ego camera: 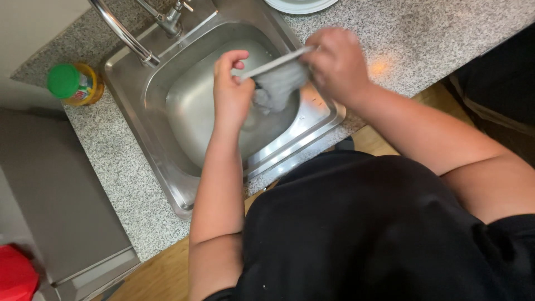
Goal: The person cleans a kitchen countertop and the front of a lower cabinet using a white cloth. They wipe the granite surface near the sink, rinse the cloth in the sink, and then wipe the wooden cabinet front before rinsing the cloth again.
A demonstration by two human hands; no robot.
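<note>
Over the steel sink (167, 106), centre-top of the frame, the right hand (337, 64) grips a thin flat plate (278, 62) edge-on. Its long axis runs from lower left to upper right, tilted, between both hands. The left hand (231, 92) closes on a grey scouring pad (276, 89), pressed against the plate's underside (contact appears firm). Count: one plate held, one pad, one faucet (125, 33), one green-capped soap bottle (75, 83) at upper left, one white dish rim (301, 5) at top
</note>
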